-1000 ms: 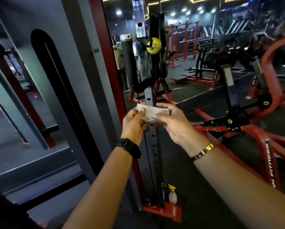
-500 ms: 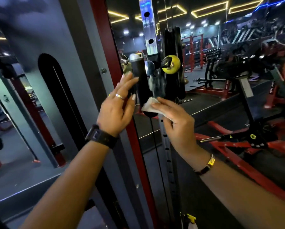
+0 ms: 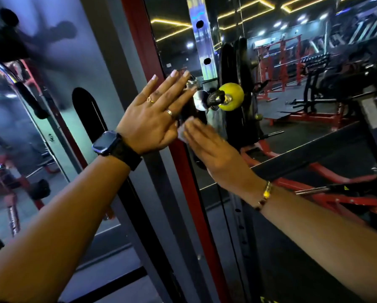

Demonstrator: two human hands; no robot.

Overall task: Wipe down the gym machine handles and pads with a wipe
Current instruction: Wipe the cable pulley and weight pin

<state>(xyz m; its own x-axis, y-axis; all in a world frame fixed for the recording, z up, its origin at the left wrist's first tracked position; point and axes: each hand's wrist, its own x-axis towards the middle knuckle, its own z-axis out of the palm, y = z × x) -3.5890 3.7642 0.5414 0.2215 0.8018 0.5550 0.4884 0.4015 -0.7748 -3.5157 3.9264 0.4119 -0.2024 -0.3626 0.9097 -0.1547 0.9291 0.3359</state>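
A black padded handle (image 3: 186,111) stands upright beside the red frame post, mostly covered by my hands. My left hand (image 3: 154,119) is held flat with fingers straight and spread, its fingertips up by the handle's chrome top cap (image 3: 192,83). My right hand (image 3: 213,154) is blurred and lies across the handle with fingers stretched out, pressing a white wipe (image 3: 182,134) against it. Only a corner of the wipe peeks out at the fingertips. The right thumb is hidden.
A red upright (image 3: 137,40) and a grey panel (image 3: 100,51) stand at the left. A chrome post with holes (image 3: 199,40), a yellow knob (image 3: 231,96) and black weight plates (image 3: 237,68) sit behind the handle. Red machines (image 3: 314,178) fill the right.
Both hands rose from holding the wipe at chest height to the black handle. The left hand let go of the wipe and flattened; the right hand moved the wipe onto the handle.
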